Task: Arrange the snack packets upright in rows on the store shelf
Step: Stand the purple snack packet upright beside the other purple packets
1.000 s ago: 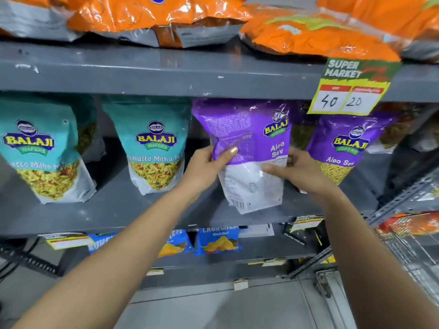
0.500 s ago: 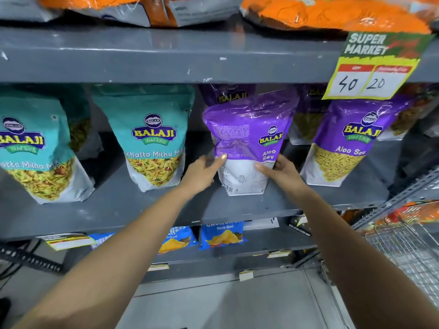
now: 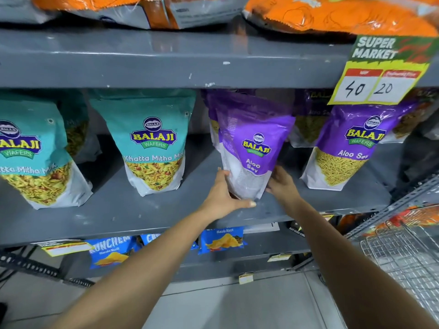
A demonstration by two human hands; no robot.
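Your left hand (image 3: 222, 195) and right hand (image 3: 282, 184) cup the base of a purple Balaji Aloo Sev packet (image 3: 249, 148) from either side, fingers curled around its lower white corners, left thumb stretched along the front of its bottom edge. The packet stands on the grey middle shelf (image 3: 142, 217), its long axis close to vertical with the top leaning slightly back and left, and it is twisted so the printed back panel shows along its left side. Both hands are equally near; the packet sits directly between your fingers, so what it needs next is probably a small turn about its upright axis to face it forward in line with the front-row Aloo Sev packet (image 3: 349, 148) standing to the right. More purple packets stand behind it in shadow. To the left, two teal packets read "Balaji Wafers, Khatta Mitha Mix" (image 3: 154, 143). The yellow price tag (image 3: 380, 72) hanging from the shelf above reads "Super Market", with "40" and "20" handwritten. Below, blue packets (image 3: 222, 239) read "Masala Masti".
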